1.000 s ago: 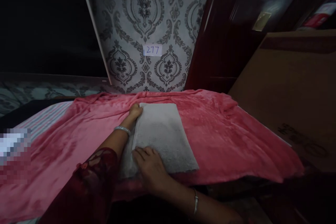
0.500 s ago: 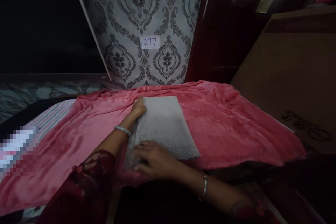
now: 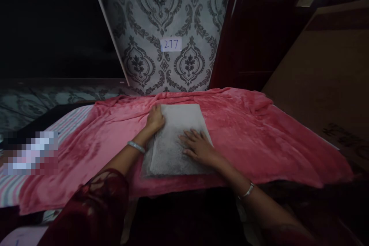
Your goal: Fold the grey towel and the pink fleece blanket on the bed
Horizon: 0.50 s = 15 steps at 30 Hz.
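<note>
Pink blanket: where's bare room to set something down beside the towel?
Bare pink blanket lies right of the grey folded towel, out to the cardboard box, and left toward the striped sheet. Crowded: both hands, left and right, rest on the towel.

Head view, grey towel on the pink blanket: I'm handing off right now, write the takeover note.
Left hand: open, resting at the far left edge of the folded grey towel.
Right hand: open, flat, palm down on the towel's right half.
Towel: lies folded into a rectangle on the pink blanket, below the wall label 277.
Done: towel is folded flat, edges roughly lined up.
Left: likely only a final smoothing; the left edge shows a lower layer peeking out.
</note>
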Motion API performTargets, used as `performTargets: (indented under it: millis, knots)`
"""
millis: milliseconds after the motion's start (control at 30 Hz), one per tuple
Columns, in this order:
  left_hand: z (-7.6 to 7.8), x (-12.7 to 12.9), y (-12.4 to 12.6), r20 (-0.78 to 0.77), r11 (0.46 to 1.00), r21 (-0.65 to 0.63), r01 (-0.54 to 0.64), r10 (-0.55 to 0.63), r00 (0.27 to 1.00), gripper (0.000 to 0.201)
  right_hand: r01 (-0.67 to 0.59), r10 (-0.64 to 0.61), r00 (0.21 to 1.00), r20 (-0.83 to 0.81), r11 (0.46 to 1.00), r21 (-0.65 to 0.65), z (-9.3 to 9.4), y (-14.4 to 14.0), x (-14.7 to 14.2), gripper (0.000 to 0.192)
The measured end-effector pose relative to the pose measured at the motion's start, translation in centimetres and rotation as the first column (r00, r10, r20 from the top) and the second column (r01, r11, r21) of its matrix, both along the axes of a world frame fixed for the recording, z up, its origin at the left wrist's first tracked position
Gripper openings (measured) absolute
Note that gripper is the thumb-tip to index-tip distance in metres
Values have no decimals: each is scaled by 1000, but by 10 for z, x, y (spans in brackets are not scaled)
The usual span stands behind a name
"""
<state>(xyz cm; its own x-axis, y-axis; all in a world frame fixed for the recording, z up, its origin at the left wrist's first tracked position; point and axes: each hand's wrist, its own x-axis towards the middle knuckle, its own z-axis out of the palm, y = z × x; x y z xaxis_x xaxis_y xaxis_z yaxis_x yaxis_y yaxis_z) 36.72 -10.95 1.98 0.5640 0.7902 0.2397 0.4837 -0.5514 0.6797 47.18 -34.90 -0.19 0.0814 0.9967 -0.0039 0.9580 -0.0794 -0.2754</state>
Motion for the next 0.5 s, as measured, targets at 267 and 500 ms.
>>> performTargets:
  millis: [267, 500]
  knots:
    - [-41, -40, -40, -387, 879, 204, 430, -331, 860, 62, -39, 38, 998, 44, 999, 13, -12, 7, 10, 66]
    - [-26, -39, -41, -574, 874, 213, 436, -249, 780, 63, -60, 59, 996, -65, 998, -22, -3, 15, 29, 59]
